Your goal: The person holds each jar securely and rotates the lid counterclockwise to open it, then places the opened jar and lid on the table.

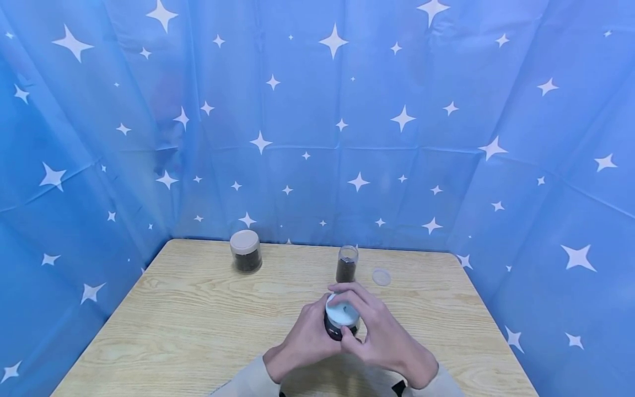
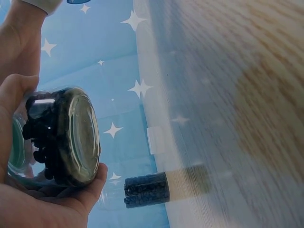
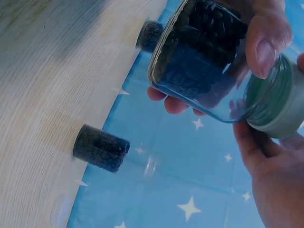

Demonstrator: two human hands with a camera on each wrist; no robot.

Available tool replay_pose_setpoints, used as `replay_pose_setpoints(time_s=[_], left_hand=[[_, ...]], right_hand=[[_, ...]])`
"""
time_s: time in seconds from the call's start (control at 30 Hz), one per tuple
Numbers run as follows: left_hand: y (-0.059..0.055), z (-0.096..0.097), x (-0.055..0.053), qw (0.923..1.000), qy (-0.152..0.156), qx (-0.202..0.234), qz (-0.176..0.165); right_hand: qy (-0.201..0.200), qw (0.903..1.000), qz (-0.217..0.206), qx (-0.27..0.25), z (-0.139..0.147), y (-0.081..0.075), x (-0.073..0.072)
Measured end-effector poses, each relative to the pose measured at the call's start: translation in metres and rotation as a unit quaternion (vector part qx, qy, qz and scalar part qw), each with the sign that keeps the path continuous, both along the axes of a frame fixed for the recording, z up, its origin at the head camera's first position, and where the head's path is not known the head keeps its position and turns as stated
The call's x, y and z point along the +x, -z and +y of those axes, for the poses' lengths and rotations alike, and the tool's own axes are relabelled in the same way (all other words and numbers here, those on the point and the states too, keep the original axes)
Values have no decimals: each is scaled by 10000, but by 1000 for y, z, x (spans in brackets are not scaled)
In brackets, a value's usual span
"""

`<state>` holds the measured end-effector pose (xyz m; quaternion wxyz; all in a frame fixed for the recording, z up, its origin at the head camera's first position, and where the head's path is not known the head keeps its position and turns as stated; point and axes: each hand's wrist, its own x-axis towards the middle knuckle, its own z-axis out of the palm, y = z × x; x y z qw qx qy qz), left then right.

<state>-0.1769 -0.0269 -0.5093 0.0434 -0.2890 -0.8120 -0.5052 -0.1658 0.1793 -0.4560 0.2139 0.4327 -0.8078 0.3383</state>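
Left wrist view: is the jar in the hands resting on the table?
No, the held jar is off the table, a gap showing beneath its base while the left hand grips it.

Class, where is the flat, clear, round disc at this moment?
In the head view, the clear disc lies on the pale wooden table, just right of the slim, clear cylindrical jar, toward the far edge.

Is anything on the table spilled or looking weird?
I see nothing spilled. One odd thing: the narrow jar looks open at the top, and a clear round disc, maybe its cover, lies beside it. The held jar has its light blue lid on top.
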Motion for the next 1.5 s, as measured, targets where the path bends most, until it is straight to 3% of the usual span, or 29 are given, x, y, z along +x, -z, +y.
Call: replay_pose_setpoints(time_s=[0.27, 0.43, 0.57, 0.8, 1.2, 1.5], left_hand=[[1, -1, -1, 9999, -81, 56, -80], [1, -1, -2, 9998, -177, 42, -34], [0, 0, -4, 9990, -364, -45, 253], [0, 2, -5, 9972, -487, -120, 557], [0, 3, -4, 9946, -624, -194, 802], [-1, 2, -2, 9969, -533, -213, 542]], right_hand=[[205, 9997, 137, 74, 0, 0, 2], [961, 9951, 170, 147, -4, 0, 8], [1555, 9874, 250, 154, -10, 0, 14], [2062, 9751, 752, 329, -20, 4, 21], [2149, 9743, 614, 290, -24, 6, 22], [2115, 9760, 425, 301, -23, 5, 22]])
